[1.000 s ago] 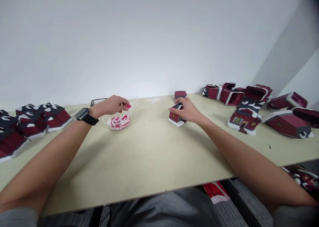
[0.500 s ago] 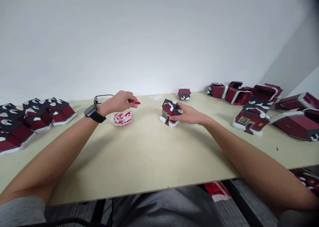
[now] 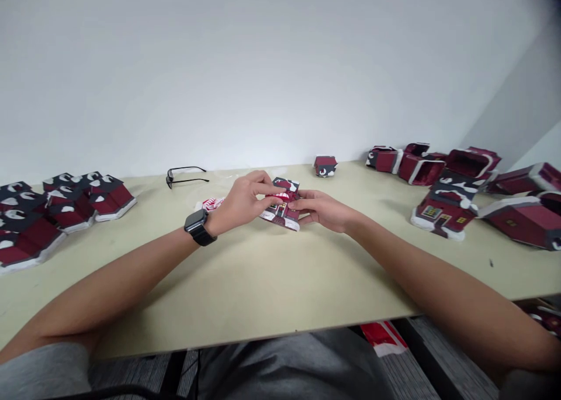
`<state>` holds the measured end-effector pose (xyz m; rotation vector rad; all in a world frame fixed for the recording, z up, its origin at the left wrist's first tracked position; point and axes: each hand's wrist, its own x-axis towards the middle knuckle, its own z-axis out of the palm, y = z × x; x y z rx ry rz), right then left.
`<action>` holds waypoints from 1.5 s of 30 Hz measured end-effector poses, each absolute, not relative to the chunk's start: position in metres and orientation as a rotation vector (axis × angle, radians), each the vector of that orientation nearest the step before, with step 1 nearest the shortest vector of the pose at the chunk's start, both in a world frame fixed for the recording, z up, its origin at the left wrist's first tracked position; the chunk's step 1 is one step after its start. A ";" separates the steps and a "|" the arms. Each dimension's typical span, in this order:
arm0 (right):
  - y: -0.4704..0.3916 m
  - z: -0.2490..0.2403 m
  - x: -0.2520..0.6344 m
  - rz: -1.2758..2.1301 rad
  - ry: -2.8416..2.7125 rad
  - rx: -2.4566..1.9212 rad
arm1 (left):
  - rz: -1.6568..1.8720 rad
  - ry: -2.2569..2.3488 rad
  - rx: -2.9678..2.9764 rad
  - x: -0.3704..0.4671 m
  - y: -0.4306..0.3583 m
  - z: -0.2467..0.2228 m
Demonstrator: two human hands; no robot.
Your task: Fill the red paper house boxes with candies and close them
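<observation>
In the middle of the table, my right hand [image 3: 323, 209] is closed on the right side of a small model house [image 3: 280, 220], dark red with a snow-covered dark roof. The house is tilted back, its front facing me. My left hand [image 3: 248, 197] pinches a small red and white piece [image 3: 281, 196] against the front of the house, below the roof. Fingers hide part of the house front and of the piece. Behind my left wrist, partly covered, lies a clear container of red and white pieces [image 3: 211, 204].
Several similar houses [image 3: 111, 196] stand at the left. More houses [image 3: 445, 210] stand or lie on their sides at the right. A small house [image 3: 325, 165] and black eyeglasses [image 3: 188, 175] lie near the wall. A red and white packet [image 3: 383, 337] shows below the table edge.
My left hand has moved right, from above the container to the house, bringing the red piece against its front. My right hand has shifted slightly left and tilted the house back.
</observation>
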<state>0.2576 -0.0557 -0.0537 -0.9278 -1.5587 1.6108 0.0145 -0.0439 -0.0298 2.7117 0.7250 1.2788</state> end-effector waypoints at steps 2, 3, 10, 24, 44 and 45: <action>-0.059 -0.053 0.254 1.624 -1.551 -0.932 | 1.264 0.750 2.733 0.014 -0.042 -0.033; -0.060 -0.053 0.253 1.619 -1.551 -0.934 | 1.253 0.767 2.746 0.013 -0.042 -0.034; -0.059 -0.055 0.255 1.600 -1.543 -0.961 | 1.089 0.697 2.989 0.011 -0.045 -0.027; -0.061 -0.053 0.253 1.633 -1.539 -0.929 | 0.890 0.632 3.146 0.004 -0.052 -0.004; -0.059 -0.057 0.256 1.681 -1.557 -0.918 | 1.028 0.731 2.778 0.004 -0.054 -0.007; -0.059 -0.057 0.256 1.681 -1.561 -0.915 | 1.028 0.734 2.770 0.004 -0.054 -0.007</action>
